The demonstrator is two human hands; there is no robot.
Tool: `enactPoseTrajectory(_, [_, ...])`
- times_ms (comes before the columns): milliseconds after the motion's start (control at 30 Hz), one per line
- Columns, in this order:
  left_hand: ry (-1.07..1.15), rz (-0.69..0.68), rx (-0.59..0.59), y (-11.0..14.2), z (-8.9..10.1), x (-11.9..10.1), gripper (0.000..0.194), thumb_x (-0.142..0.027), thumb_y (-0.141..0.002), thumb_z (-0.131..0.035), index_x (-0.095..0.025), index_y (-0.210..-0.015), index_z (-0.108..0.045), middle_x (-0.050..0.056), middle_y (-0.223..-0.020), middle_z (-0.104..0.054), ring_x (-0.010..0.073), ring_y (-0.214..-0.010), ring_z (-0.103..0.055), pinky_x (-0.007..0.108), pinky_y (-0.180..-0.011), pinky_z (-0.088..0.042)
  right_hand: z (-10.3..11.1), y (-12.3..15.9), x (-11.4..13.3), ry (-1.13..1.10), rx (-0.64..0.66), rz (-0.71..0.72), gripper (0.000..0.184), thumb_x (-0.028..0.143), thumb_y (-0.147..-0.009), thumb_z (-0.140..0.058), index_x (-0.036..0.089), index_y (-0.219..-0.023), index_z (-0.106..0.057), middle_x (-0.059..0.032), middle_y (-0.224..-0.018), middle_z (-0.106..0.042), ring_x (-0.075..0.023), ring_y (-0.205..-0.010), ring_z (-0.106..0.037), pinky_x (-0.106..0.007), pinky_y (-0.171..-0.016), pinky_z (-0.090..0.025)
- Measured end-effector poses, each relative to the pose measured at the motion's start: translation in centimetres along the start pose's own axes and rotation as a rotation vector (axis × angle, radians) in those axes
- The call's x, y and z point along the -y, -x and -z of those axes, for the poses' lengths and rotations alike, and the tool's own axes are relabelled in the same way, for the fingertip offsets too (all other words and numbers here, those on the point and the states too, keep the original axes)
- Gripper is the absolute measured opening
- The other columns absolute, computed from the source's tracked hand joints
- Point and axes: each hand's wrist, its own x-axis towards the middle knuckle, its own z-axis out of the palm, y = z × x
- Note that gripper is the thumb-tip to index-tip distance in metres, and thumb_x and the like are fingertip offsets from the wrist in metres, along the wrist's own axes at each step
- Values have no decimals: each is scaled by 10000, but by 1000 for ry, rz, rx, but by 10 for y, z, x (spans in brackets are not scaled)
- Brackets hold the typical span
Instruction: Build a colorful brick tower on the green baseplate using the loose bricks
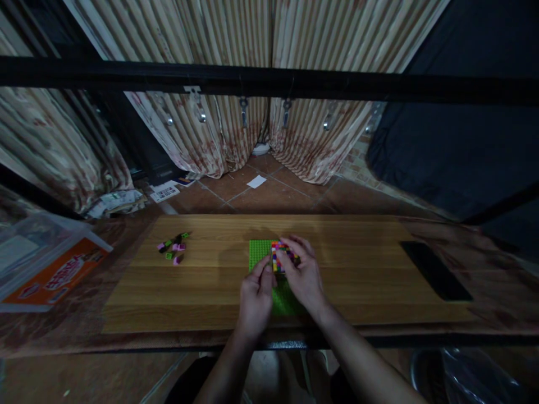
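A green studded baseplate point(260, 247) lies on the wooden board in front of me. On it sits a block of many-coloured building bricks point(278, 261), small squares in red, yellow, purple, white and other colours. My right hand point(304, 275) grips this block from the right, with its thumb on top and its fingers curled over the far side. My left hand point(256, 289) is closed at the block's left edge, thumb and forefinger pinched together. What lies between those fingertips is too small to make out.
Several loose pink, green and dark bricks point(178, 247) lie on the left of the wooden board point(202, 292). A black phone-like slab point(435, 270) rests at its right end. Farther left stands a clear plastic box point(54, 264) with an orange label. A dark bar point(269, 81) crosses in front of curtains.
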Motion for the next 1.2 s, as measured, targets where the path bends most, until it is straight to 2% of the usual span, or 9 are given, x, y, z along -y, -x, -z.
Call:
enactPoseTrajectory(100, [341,226,-58,-5,8,-10,262,-295,-815,-598,-141,-1017,-661,-48,-583,-485,28,-391,-300,155,-368,-212,17,-1,4,8,-125,64,312,361,-880,-532,251,-1155,-630,-88,-1197,-585,-225,-1174,-511,-443,-1010,-403])
enactPoseTrajectory(200, [751,416,-78,-6,23,-25,125,-134,-829,-526,-101,-896,-626,-52,-588,-442,-2,-368,-270,111,-328,-170,37,-2,5,-70,-227,73,260,339,-890,-519,218,-1071,-660,-85,-1092,-640,-210,-1065,-576,-414,-948,-444])
enactPoseTrajectory(300, [1087,445,-78,6,31,-44,184,-82,-874,-413,-75,-899,-595,-26,-620,-465,1,-388,-348,86,-326,-239,51,0,9,-198,-225,29,247,352,-888,-522,191,-979,-687,-80,-974,-685,-199,-933,-627,-376,-856,-484])
enactPoseTrajectory(400, [1266,385,-97,31,24,-57,223,-92,-894,-374,-66,-953,-587,34,-709,-550,31,-481,-489,98,-403,-394,64,12,28,-306,-110,9,234,360,-874,-550,198,-955,-698,-66,-927,-705,-190,-860,-649,-347,-795,-503])
enactPoseTrajectory(500, [1317,362,-130,58,7,-64,241,-100,-895,-375,-60,-1004,-586,93,-812,-614,98,-664,-622,175,-583,-534,81,37,58,-337,64,50,191,327,-868,-568,224,-961,-700,-41,-919,-705,-173,-841,-652,-316,-776,-508])
enactPoseTrajectory(667, [1359,274,-96,103,-19,-65,297,-153,-891,-411,-85,-1124,-581,129,-981,-667,174,-906,-671,293,-804,-558,110,91,89,-302,280,122,169,289,-877,-556,245,-972,-689,-35,-961,-690,-173,-909,-644,-302,-802,-511])
enactPoseTrajectory(867, [1268,224,25,147,-41,-67,441,-236,-884,-417,-98,-1293,-502,168,-1267,-592,249,-1180,-566,362,-901,-518,129,117,87,-217,361,120,235,309,-892,-514,243,-1076,-646,-53,-977,-649,-185,-872,-628,-322,-765,-522])
enactPoseTrajectory(1033, [1246,218,66,164,-54,-68,472,-239,-883,-405,-91,-1326,-474,169,-1336,-545,258,-1218,-536,383,-970,-470,144,119,85,-78,404,220,274,281,-896,-499,244,-1131,-635,-58,-986,-629,-192,-874,-613,-330,-764,-510])
enactPoseTrajectory(1200, [1239,201,79,173,-64,-67,503,-248,-876,-423,-75,-1348,-446,180,-1341,-537,270,-1223,-529,410,-992,-447,156,126,83,-64,420,262,287,266,-895,-500,246,-1143,-642,-68,-995,-641,-212,-915,-614,-360,-806,-503])
